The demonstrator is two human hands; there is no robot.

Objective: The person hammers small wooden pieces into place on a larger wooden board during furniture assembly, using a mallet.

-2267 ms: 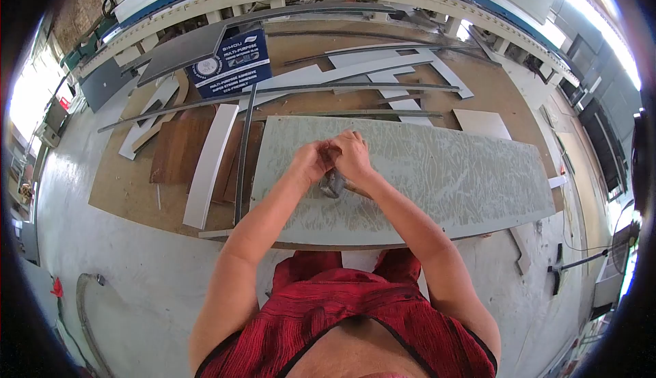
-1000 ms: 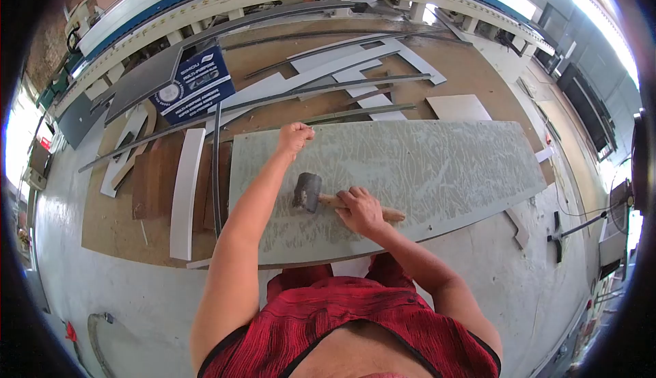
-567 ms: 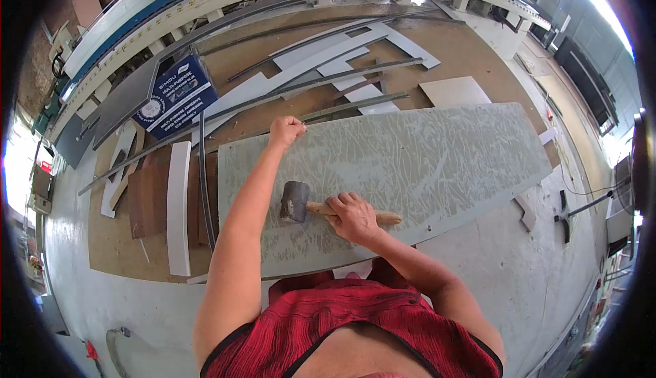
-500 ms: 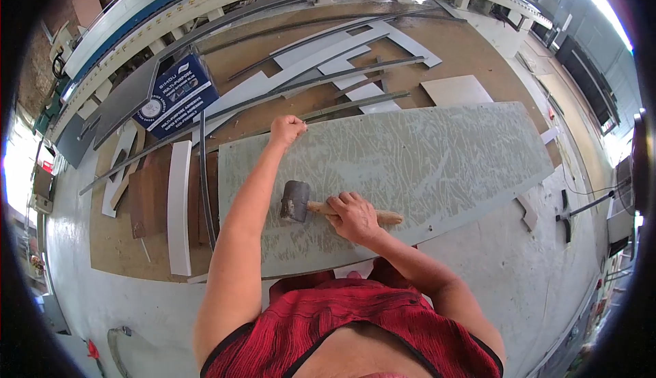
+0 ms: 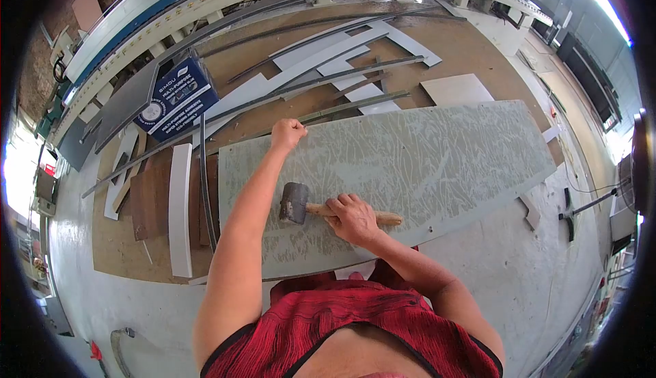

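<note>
A rubber mallet (image 5: 294,203) with a dark head and a wooden handle lies over the large grey-green panel (image 5: 437,166), whose surface is streaked. My right hand (image 5: 354,219) is closed round the mallet's handle, the head pointing left. At the panel's far edge, my left hand (image 5: 289,135) is closed with its fingers pinched together. Whatever is between those fingertips is too small or hidden to make out.
Behind the panel lie several white strips (image 5: 321,50) and long dark metal strips (image 5: 342,74). A blue adhesive box (image 5: 179,94) stands at the far left. A white curved strip (image 5: 180,210) and brown boards (image 5: 149,200) lie left of the panel.
</note>
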